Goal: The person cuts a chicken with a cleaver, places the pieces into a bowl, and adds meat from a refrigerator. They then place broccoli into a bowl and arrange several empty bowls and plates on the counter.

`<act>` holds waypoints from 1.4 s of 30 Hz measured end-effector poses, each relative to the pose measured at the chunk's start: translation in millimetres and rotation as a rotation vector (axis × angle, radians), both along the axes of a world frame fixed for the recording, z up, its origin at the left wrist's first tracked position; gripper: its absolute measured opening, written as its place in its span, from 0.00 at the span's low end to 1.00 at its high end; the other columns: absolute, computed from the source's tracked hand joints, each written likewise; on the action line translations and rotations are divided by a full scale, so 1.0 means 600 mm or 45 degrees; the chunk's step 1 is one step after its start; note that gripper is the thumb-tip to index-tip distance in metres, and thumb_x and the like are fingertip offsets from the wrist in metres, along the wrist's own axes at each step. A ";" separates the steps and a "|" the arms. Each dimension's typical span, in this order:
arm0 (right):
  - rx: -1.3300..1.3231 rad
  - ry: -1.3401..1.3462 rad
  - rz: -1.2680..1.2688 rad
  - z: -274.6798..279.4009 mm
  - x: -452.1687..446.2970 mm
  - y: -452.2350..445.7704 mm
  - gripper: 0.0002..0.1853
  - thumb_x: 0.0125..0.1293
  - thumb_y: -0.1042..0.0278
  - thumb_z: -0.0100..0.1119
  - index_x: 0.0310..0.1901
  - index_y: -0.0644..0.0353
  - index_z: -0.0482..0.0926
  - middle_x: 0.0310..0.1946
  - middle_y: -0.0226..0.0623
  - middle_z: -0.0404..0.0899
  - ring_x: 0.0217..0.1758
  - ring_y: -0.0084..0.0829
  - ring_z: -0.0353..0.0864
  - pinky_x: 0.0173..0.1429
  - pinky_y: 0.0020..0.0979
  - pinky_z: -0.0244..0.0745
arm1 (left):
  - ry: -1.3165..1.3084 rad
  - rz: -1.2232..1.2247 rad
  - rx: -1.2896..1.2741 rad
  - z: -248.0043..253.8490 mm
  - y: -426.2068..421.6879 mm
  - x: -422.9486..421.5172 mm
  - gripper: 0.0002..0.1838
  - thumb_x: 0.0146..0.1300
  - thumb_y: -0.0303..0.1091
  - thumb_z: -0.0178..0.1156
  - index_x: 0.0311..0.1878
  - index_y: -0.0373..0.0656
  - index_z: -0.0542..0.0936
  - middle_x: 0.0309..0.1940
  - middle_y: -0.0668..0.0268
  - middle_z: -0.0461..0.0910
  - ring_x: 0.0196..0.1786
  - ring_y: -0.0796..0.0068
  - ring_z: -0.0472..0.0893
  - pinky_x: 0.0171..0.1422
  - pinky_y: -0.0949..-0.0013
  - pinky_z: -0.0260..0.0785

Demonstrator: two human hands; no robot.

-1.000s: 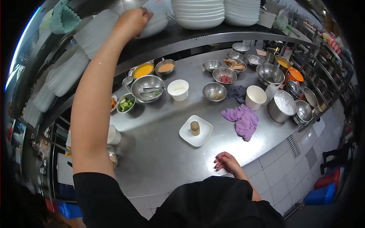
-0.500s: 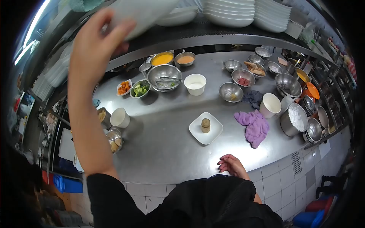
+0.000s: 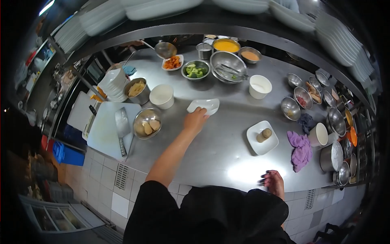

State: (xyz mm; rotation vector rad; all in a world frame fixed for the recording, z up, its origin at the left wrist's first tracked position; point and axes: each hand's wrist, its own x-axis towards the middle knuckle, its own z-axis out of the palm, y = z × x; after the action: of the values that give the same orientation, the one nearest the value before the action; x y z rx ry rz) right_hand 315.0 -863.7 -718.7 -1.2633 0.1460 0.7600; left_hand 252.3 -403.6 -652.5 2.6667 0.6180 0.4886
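My left hand (image 3: pixel 196 119) grips the near rim of a small white dish (image 3: pixel 209 105) over the middle of the steel table (image 3: pixel 191 150). I cannot tell whether the dish touches the tabletop. Near the table's front edge, my right hand (image 3: pixel 273 182) holds nothing, its fingers loosely bent and apart. Beyond it, a square white plate (image 3: pixel 252 143) carries a small brown cylindrical thing with a rounded top (image 3: pixel 265 134). A purple cloth (image 3: pixel 301 151) lies crumpled to the right of that plate.
On the left are a cutting board (image 3: pixel 105 132) with a cleaver (image 3: pixel 121 124) and a metal bowl (image 3: pixel 138 133) of pale pieces. Bowls of broccoli (image 3: pixel 195 72) and orange food (image 3: pixel 172 62) stand behind. A plate-laden shelf (image 3: pixel 178 31) spans the back; several metal bowls crowd the right.
My left hand has come down from the shelf with a white dish to the table. My right hand stays near the front edge. The view has turned left.
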 end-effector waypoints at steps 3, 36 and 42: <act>-0.022 -0.055 -0.074 -0.007 -0.008 0.004 0.13 0.71 0.62 0.48 0.45 0.65 0.70 0.30 0.44 0.80 0.21 0.28 0.78 0.24 0.27 0.78 | 0.021 0.038 -0.027 -0.049 0.038 0.025 0.12 0.61 0.38 0.58 0.46 0.46 0.77 0.45 0.62 0.77 0.41 0.53 0.79 0.44 0.57 0.72; -0.471 -0.251 -0.378 -0.037 -0.020 0.032 0.08 0.69 0.65 0.47 0.41 0.61 0.70 0.24 0.35 0.76 0.15 0.21 0.70 0.13 0.21 0.65 | -0.199 1.153 -0.095 0.138 0.717 -0.343 0.29 0.62 0.54 0.56 0.49 0.33 0.72 0.39 0.49 0.79 0.29 0.59 0.84 0.31 0.60 0.77; -0.492 -0.315 -0.436 -0.041 -0.025 0.035 0.08 0.70 0.64 0.45 0.40 0.59 0.70 0.25 0.35 0.75 0.16 0.21 0.71 0.14 0.21 0.65 | 0.083 1.260 -0.052 0.177 0.789 -0.381 0.23 0.57 0.50 0.57 0.34 0.35 0.81 0.31 0.49 0.82 0.39 0.53 0.82 0.45 0.56 0.72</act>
State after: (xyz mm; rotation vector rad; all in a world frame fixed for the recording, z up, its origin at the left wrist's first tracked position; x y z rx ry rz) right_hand 299.9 -842.6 -743.1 -1.6342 0.3095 0.2812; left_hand 23.9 70.0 -546.4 2.1669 1.9333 0.6061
